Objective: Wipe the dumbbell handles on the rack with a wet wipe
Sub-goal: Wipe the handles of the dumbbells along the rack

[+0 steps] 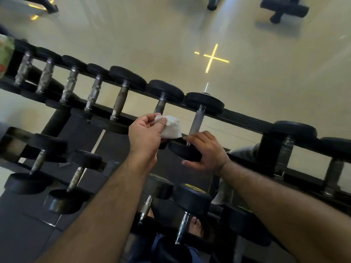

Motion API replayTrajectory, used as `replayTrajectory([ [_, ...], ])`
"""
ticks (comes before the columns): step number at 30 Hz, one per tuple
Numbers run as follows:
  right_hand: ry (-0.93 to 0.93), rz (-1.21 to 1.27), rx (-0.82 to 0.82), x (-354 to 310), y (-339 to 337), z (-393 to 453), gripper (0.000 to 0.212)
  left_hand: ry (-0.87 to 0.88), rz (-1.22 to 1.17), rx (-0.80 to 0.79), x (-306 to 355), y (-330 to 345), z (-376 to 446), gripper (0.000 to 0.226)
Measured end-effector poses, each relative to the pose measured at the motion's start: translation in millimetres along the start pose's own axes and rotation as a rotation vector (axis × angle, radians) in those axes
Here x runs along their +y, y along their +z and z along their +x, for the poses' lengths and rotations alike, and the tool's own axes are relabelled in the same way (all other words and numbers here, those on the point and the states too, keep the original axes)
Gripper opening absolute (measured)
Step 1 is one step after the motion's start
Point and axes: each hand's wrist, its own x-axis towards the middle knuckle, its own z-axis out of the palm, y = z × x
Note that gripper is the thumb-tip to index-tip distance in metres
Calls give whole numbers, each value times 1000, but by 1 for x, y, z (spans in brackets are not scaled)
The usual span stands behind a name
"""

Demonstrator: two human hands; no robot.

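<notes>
Our left hand (145,134) pinching a crumpled white wipe (171,127) just above the top rail of the rack (245,117), our right hand (206,150) gripping the near black end of a dumbbell (198,120), its handle bare beside the wipe.

Open gaps between dumbbell handles (120,101) along the top rail (245,116); black weight heads (204,103) block at centre frame.
</notes>
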Motion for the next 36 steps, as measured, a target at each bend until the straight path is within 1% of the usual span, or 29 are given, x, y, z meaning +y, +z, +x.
replayTrajectory([
  [3,220,-163,129,43,-21,-31,102,49,145,-3,-8,10,13,13],
  [4,315,-239,129,58,-30,-40,112,95,221,-2,-11,16,18,11],
  [5,408,-310,80,71,-38,-46,125,156,317,-1,-13,22,23,11],
  [7,569,-379,-121,90,-48,-48,157,289,534,9,-15,37,31,14],
  [8,625,-377,-206,94,-47,-46,167,341,620,11,-16,46,34,16],
  [9,659,-378,-246,94,-44,-43,173,383,687,11,-18,54,38,16],
  [11,705,-392,-239,92,-35,-37,175,425,779,22,-22,74,45,14],
  [14,715,-381,-144,91,-26,-38,171,449,767,44,-29,106,42,16],
  [15,703,-375,-120,93,-26,-40,170,497,775,51,-33,115,37,17],
  [17,685,-360,-96,94,-26,-41,169,676,879,30,-44,123,25,13],
  [19,683,-354,-79,94,-25,-40,168,944,1045,-78,-55,118,20,8],
  [20,685,-351,-79,94,-24,-40,168,1097,1134,-171,-60,116,23,10],
  [21,686,-349,-79,93,-24,-40,167,1210,1213,-283,-62,117,27,11],
  [23,692,-353,-84,92,-25,-40,166,1325,1396,-450,-56,124,30,14],
  [26,700,-358,-98,91,-27,-40,166,1365,1671,-602,-45,127,35,22],
  [28,702,-362,-100,90,-28,-39,167,1391,1767,-733,-41,115,39,24],
  [29,704,-361,-97,90,-29,-38,167,1360,1810,-840,-36,106,38,24],
  [31,704,-363,-97,90,-29,-37,168,1201,1839,-1098,-22,88,34,22],
  [32,705,-367,-103,90,-29,-37,168,1116,1819,-1167,-13,83,36,21],
  [33,705,-371,-109,90,-30,-37,168,1042,1786,-1161,-2,84,37,20],
  [34,704,-372,-114,91,-30,-37,167,1014,1710,-1090,6,87,39,18],
  [35,703,-372,-117,91,-30,-37,167,1048,1581,-963,11,91,43,16],
  [36,703,-371,-120,90,-29,-37,167,1125,1434,-795,13,97,46,15],
])
